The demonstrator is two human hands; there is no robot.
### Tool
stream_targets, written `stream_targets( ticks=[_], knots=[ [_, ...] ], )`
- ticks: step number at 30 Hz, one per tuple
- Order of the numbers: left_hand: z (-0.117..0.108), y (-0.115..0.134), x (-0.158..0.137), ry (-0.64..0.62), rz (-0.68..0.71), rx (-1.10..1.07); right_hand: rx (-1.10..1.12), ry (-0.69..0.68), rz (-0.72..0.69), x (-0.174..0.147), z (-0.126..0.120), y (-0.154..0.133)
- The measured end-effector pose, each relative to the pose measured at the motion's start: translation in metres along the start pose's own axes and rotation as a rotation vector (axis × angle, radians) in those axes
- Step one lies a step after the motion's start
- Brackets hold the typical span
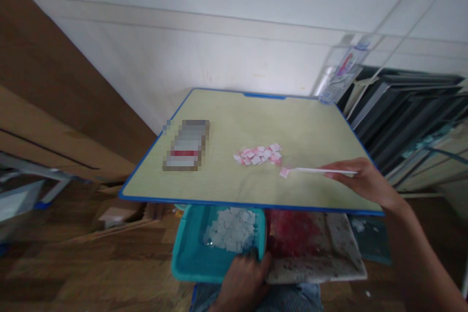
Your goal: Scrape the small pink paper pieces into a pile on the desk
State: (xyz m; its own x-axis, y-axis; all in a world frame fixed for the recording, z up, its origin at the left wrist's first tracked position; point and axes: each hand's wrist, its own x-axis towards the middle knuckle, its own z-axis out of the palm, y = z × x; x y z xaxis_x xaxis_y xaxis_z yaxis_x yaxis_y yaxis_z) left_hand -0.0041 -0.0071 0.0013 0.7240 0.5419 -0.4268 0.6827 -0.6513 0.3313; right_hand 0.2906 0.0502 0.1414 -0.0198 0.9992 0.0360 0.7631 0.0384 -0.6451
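Observation:
My right hand (360, 178) holds slim white tweezers (310, 170) over the right side of the folding table, their tip pointing left. Just off that tip, a small pink square (284, 172) lies on the tabletop; whether the tip touches it I cannot tell. A loose cluster of pink and white squares (258, 155) is spread to its left. Below the table edge, my left hand (246, 273) grips the near right rim of a teal basin (179, 253), fingers inside and thumb outside. Many small white squares (234, 229) lie in this basin.
The table (219, 190) has a blue edge. A blurred-out phone-like object (186, 146) lies at its left. A clear bottle (343, 73) stands at the back right corner. A red-stained white tray (318, 273) sits beside the basin. Dark panels (405, 107) lean at right.

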Motion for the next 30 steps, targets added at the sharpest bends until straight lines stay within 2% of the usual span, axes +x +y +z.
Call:
stream_targets(
  ticks=[4, 7, 11, 14, 18, 23, 27, 30],
  knots=[
    [-0.002, 0.0, -0.001, -0.002, 0.007, -0.01, -0.005, 0.045, -0.04, -0.003, 0.001, -0.001],
    [-0.005, 0.001, -0.001, -0.009, 0.002, -0.011, 0.014, -0.026, -0.067, -0.005, 0.001, -0.004],
    [-0.006, 0.003, -0.001, -0.021, -0.017, 0.012, 0.026, -0.001, -0.078, -0.008, 0.002, -0.009],
    [-0.006, 0.003, -0.001, -0.027, -0.03, 0.026, 0.03, -0.075, -0.09, -0.011, 0.004, -0.012],
    [-0.006, 0.003, -0.001, -0.018, -0.01, 0.023, 0.039, 0.013, -0.076, -0.014, 0.005, -0.012],
    [-0.007, 0.003, -0.001, -0.03, -0.021, 0.032, 0.05, -0.148, -0.108, -0.021, 0.001, -0.011],
    [-0.007, 0.003, -0.001, -0.026, -0.021, 0.037, 0.002, 0.009, -0.063, -0.026, 0.0, -0.013],
    [-0.005, 0.002, -0.001, 0.007, -0.007, 0.051, 0.022, -0.03, -0.138, -0.027, 0.005, -0.018]
  ],
)
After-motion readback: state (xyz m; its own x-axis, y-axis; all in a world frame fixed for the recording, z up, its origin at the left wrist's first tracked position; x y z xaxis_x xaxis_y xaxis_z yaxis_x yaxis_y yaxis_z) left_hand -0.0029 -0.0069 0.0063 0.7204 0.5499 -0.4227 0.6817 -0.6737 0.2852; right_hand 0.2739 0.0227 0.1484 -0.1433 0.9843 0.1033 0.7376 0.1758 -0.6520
